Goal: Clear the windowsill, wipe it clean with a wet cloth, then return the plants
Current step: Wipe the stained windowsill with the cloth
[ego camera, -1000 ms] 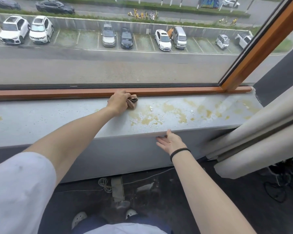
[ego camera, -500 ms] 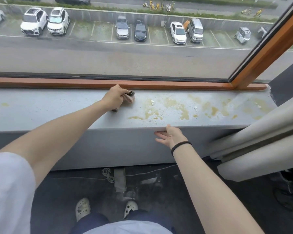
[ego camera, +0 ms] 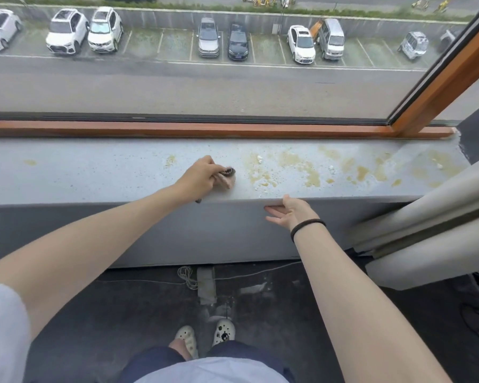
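From the head view, the step in hand looks to be the wiping itself. The sill (ego camera: pixel 94 175) carries no plants, and none show anywhere in the frame. Yellow-brown stains (ego camera: pixel 311 176) with small white crumbs spread over its right half, from just right of the cloth (ego camera: pixel 228 179) out to the corner by the curtain (ego camera: pixel 426 217). To do it well, I would flatten the cloth and work it rightwards in overlapping strokes from the orange frame (ego camera: pixel 205 129) to the front edge, since a bunched wad covers little and may only smear the patches. The thicker blotches probably want a few firm rubs, and the crumbs are better gathered into the cloth than swept onto the floor (ego camera: pixel 122 313). A small spot (ego camera: pixel 170 160) just behind the left hand (ego camera: pixel 202 176) and a far-left spot (ego camera: pixel 29 162) should not be missed. The left hand is closed round the cloth, fingers curled over it and knuckles up, pressing it to the sill near the front edge. The right hand (ego camera: pixel 291 214), with a dark band (ego camera: pixel 307 226) at its wrist, is spread and holds nothing. Its thumb lies on the sill's front lip and its straight fingers lie against the face below, seemingly as a brace. The hands are near each other but apart.
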{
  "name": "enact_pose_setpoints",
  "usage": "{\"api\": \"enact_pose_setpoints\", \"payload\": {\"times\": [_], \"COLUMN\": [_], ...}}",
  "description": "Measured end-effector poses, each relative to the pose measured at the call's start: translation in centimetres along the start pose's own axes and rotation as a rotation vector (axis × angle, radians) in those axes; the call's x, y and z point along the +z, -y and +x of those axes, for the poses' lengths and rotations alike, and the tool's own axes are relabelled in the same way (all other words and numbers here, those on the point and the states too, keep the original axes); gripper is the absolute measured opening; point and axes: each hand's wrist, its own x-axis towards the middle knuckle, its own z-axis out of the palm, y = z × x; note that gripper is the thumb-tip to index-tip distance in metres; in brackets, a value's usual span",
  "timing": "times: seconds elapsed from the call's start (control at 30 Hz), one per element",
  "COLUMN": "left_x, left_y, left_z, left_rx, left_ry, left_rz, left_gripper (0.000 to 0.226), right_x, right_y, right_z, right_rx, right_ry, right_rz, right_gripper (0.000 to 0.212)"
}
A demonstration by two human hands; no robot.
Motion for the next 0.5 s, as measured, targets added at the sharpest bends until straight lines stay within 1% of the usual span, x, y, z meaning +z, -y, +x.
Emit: {"api": "enact_pose_setpoints", "payload": {"times": [0.07,0.13,0.17,0.2,0.33,0.4,0.5], "left_x": [1.2,2.4,2.8,2.7,0.5,-0.7,-1.0], "left_y": [-0.4,-1.2,-1.6,-1.8,-1.8,-1.2,0.6], "left_z": [-1.1,-2.8,-3.4,-3.6,-0.8,1.0,3.8], "left_rx": [0.081,0.239,0.279,0.281,0.142,0.084,0.104], "left_ry": [0.076,0.201,0.239,0.239,0.092,0.09,0.136], "left_rz": [0.025,0.001,-0.021,-0.062,-0.215,-0.234,-0.159], "left_gripper": [0.044,0.044,0.044,0.044,0.042,0.033,0.03], "right_x": [0.0,0.2,0.2,0.3,0.5,0.7,1.0], "right_y": [0.0,-0.1,-0.2,-0.1,-0.1,-0.2,0.3], "right_z": [0.0,-0.2,-0.3,-0.4,-0.8,-1.2,-1.2], "right_rx": [-0.006,-0.016,-0.02,-0.024,-0.035,-0.036,-0.04], "right_ry": [0.0,-0.024,-0.035,-0.046,-0.076,-0.091,-0.139], "right_rz": [0.02,0.029,0.024,0.02,0.043,0.048,0.018], "right_gripper": [0.037,0.037,0.037,0.037,0.032,0.035,0.038]}}
